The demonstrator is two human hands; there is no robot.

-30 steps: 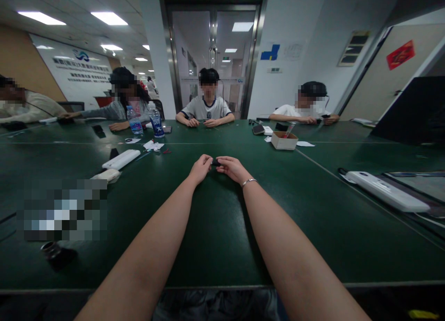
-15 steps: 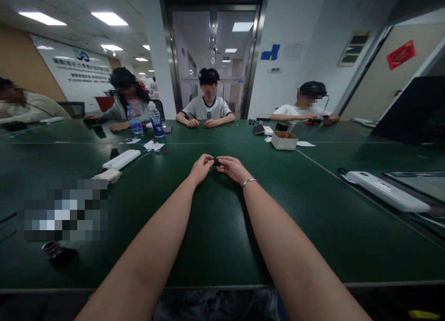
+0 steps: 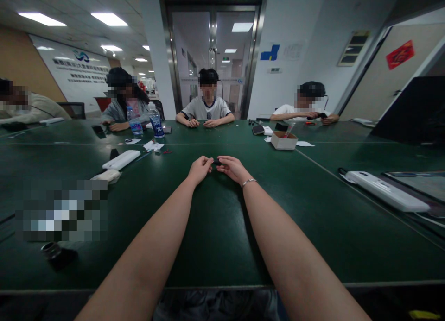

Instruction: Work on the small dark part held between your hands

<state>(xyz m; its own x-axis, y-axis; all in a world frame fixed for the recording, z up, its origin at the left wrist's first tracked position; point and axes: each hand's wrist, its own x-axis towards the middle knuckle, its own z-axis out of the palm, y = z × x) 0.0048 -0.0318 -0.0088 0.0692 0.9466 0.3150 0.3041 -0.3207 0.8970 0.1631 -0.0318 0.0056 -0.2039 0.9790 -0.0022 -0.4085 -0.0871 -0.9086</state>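
Observation:
Between my two hands, over the middle of the green table (image 3: 222, 237), is a small dark object (image 3: 216, 162), too small to name. My right hand (image 3: 232, 168), with a silver bracelet (image 3: 249, 182) at the wrist, has thumb and fingers closed on its right end. The fingertips of my left hand (image 3: 200, 169) are pinched at its left end, where a small light spot shows. Both forearms stretch forward over the near table edge. Fingers cover most of the object.
Left of my arms lie a white power strip (image 3: 121, 160), scraps of paper (image 3: 153, 146) and a dark round container (image 3: 52, 250). Two bottles (image 3: 156, 122) and a small box (image 3: 284, 140) stand farther off. Another power strip (image 3: 387, 191) is at right. Several people sit across.
My left fingers have shifted slightly down and closed up at the dark object's left end, and more of it shows. My right hand has hardly moved.

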